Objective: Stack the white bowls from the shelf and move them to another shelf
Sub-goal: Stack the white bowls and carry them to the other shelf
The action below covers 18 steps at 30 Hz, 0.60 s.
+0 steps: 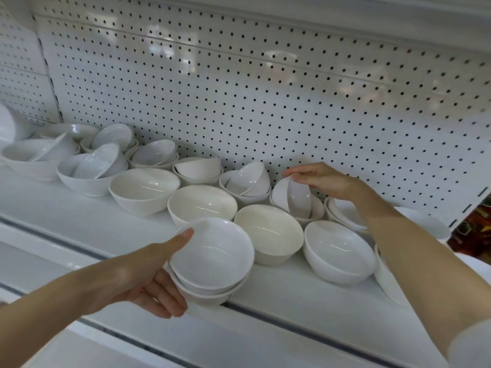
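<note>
Head view: a white metal shelf (79, 216) runs across the frame, backed by a glossy white pegboard panel (239, 88) dotted with dark holes that shows faint reflections. Along the shelf's front edge lies a grey rail (292, 317), and the underside of another shelf (372, 11) closes off the top. At the far right edge, past the panel's end, a patch of red and dark colours (475, 227) shows, too blurred to identify.

White bowls crowd the shelf. Toward the back they sit nested, several tipped on edge inside others; in front runs a row of single upright bowls, three cream-toned (202, 201) and one whiter (340, 248).

The hands are well apart. The left hand (138, 282) grips a stack of two nested bowls (212, 256) at the shelf's front edge — thumb on the top rim, fingers curled underneath; whether the stack rests on the shelf I cannot tell. The right hand (321, 179) reaches to the back, near the pegboard, and pinches the rim of a small bowl (292, 195) standing on edge inside another. A white sleeve (470, 346) shows at the lower right.
</note>
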{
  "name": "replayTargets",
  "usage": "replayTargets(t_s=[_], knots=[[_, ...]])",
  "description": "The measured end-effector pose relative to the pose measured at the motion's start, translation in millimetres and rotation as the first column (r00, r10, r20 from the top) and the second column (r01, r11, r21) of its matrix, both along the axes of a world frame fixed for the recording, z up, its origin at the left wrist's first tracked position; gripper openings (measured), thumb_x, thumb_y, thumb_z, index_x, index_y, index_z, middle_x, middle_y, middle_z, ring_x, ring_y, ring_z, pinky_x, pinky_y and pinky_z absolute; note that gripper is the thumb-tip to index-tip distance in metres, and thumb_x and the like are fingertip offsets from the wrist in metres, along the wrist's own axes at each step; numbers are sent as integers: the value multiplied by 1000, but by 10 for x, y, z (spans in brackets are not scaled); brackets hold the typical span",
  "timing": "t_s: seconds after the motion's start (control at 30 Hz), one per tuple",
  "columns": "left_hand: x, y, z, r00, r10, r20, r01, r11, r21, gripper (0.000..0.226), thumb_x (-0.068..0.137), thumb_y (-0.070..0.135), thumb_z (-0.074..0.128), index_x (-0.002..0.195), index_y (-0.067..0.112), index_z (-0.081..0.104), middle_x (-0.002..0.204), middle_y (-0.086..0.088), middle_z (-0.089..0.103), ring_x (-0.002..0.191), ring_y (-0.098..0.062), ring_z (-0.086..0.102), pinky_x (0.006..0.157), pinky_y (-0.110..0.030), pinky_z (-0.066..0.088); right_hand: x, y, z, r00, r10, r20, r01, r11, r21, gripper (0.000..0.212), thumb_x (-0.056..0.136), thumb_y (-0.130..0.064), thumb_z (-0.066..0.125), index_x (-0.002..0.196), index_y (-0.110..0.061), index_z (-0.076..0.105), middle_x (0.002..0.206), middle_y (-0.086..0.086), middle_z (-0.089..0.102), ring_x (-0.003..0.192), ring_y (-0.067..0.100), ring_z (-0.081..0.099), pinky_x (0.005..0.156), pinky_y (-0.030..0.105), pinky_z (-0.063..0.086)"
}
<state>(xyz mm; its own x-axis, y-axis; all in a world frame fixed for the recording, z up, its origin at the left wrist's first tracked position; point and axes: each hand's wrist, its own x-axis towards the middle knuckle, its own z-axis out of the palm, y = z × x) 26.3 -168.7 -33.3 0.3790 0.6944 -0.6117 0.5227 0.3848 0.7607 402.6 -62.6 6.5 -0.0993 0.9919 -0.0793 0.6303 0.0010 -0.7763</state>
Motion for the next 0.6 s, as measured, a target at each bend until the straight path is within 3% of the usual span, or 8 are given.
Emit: replayTargets(t_s=[0.2, 0.33, 0.47, 0.6], knots=[[6, 9, 16, 1000, -8, -21, 8, 1000, -3, 100, 64, 80, 31, 97, -7, 67, 84, -24, 73, 77, -30, 72, 79, -39, 59, -15, 68, -59, 999, -13, -36, 14, 999, 32, 27, 89, -25, 65, 115, -24, 70, 115, -18, 64, 105, -12, 52, 89, 14, 36], [11, 21, 18, 1000, -13, -21, 13, 1000, -4, 98, 63, 80, 33, 100, -6, 64, 84, -24, 73, 77, -30, 72, 74, -37, 59, -7, 90, -84, 999, -49, -6, 49, 998, 41, 29, 87, -31, 67, 117, -28, 68, 120, -13, 64, 115, -1, 53, 101, 22, 35], [4, 36, 12, 999, -35, -16, 35, 999, -9, 96, 67, 80, 33, 100, -4, 65, 84, -25, 73, 79, -32, 72, 74, -38, 59, -4, 93, -115, 996, -87, 5, 87, 995, 40, 30, 89, -31, 65, 118, -23, 69, 118, -13, 64, 113, 1, 52, 87, 13, 35], [-9, 55, 8, 999, -42, -7, 42, 999, -19, 89, 76, 78, 29, 103, 0, 61, 84, -25, 73, 77, -30, 72, 75, -38, 59, -45, 123, -124, 989, -147, -8, 147, 988, 53, 27, 89, -26, 66, 113, -16, 70, 114, -9, 65, 111, 6, 54, 93, 19, 35]])
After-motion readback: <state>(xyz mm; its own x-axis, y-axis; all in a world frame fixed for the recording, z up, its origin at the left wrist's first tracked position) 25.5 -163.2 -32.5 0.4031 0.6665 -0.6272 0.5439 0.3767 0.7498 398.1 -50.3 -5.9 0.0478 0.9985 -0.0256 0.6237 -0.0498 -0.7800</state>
